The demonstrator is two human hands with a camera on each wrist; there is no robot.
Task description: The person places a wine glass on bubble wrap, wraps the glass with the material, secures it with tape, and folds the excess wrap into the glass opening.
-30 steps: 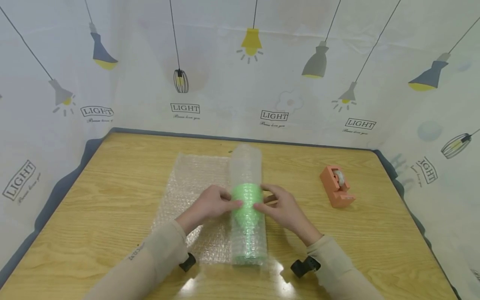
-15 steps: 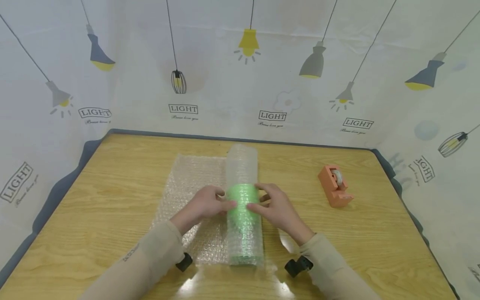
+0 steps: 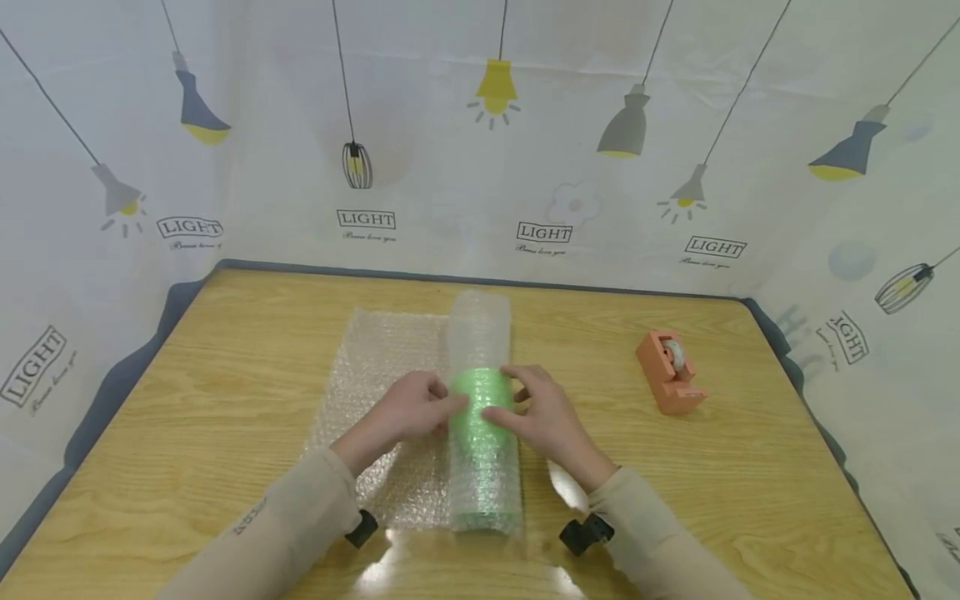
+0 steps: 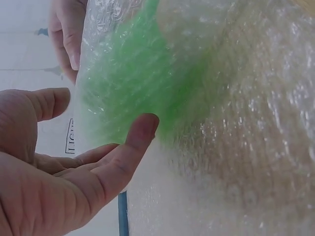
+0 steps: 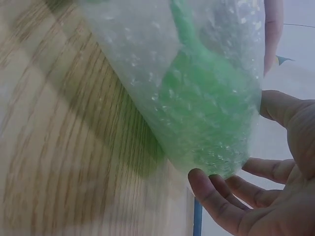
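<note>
A green goblet (image 5: 211, 93), with its bowl and stem showing through the plastic, lies on its side inside a roll of bubble wrap (image 3: 480, 333). The rest of the bubble wrap (image 3: 390, 350) spreads flat to the left of the roll. My left hand (image 3: 420, 406) holds the roll's left side, thumb on top and fingers bent against the side. On the other side, my right hand (image 3: 543, 417) curves its fingers round the wrapped bowl, with the thumb on top. In the right wrist view, several fingertips (image 5: 199, 179) touch the plastic.
An orange tape dispenser (image 3: 671, 375) with a roll of clear tape stands on the right of the wooden table (image 3: 750, 467). A white cloth (image 3: 450, 167) printed with lamps rises behind the table and on both sides.
The rolled part of the bubble wrap, with the goblet in it, has shifted slightly left over the flat sheet. Both hands have moved left with it and kept their hold.
</note>
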